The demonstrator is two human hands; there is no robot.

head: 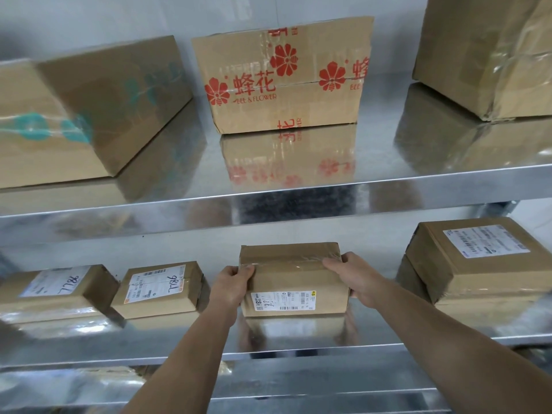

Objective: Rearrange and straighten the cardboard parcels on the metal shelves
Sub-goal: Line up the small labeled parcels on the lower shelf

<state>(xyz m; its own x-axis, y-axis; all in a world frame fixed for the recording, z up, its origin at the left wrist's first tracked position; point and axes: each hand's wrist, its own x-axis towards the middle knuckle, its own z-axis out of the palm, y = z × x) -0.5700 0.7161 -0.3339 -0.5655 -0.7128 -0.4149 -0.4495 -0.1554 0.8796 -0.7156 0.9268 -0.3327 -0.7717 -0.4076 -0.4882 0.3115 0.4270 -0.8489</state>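
Now, on the lower metal shelf (pixel 179 348), between the larger parcel (pixel 478 258) at the right and a labelled parcel (pixel 161 289) at the left, you are straightening the middle parcel (pixel 292 276). Your left hand (pixel 231 283) and right hand (pixel 355 276) grip its two ends. The next move, I judge, calls for lining its front up with its neighbours.

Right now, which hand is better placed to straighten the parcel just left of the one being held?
Left. The left hand grips the left edge of the held parcel, beside the neighbouring parcel, which sits skewed. The right hand grips the opposite edge and would likely have to cross over it.
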